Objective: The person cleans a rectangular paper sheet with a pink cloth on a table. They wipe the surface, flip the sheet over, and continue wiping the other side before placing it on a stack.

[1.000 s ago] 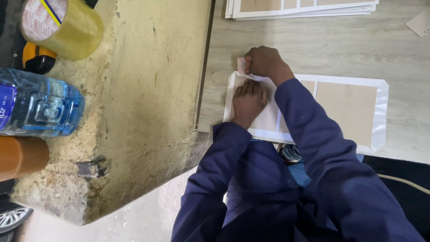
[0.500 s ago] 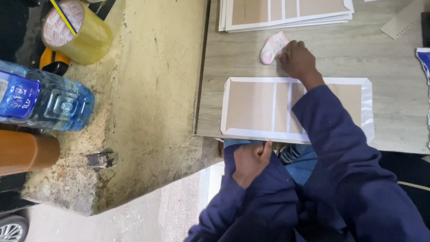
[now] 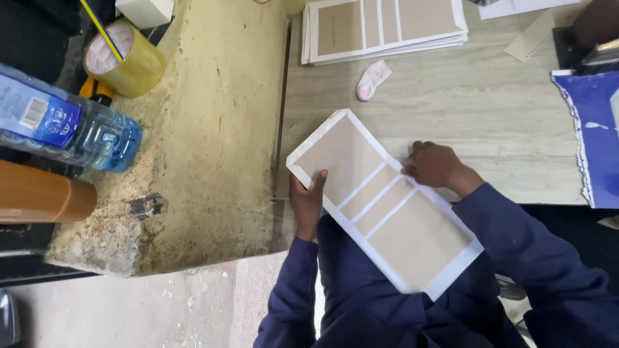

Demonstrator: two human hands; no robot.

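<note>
Sleeves: dark blue, both arms coming up from the bottom edge; nearest things in view.
Panel (image 3: 380, 206): long flat board, tan fields framed and divided by white strips. Lifted and turned on the diagonal — near end hangs over the lap, far corner over the table's front edge.
Left hand (image 3: 308, 200): grips the panel's left long edge, thumb on top, fingers under. Likely carries the weight at that side.
Right hand (image 3: 433, 165): fingers curled on the opposite long edge, near the middle dividers. A hand on each edge would keep the board level and let it pivot.
Table (image 3: 490, 116): pale wood-grain top, bare where the panel hangs over it.
Pink cloth (image 3: 373, 79): small, crumpled, lying loose on the table between panel and stack; no hand on it.
Stack (image 3: 383, 26): similar panels squared up at the far edge — a tidy pile out of the working space.
Blue sheet (image 3: 596, 135): at the right edge, ragged border.
Left ledge (image 3: 213, 129): rough, stained yellowish slab beside the table. On it a water bottle (image 3: 64, 129) lying on its side and a tape roll (image 3: 126, 59); a brown cylinder (image 3: 42, 193) at the left edge.
</note>
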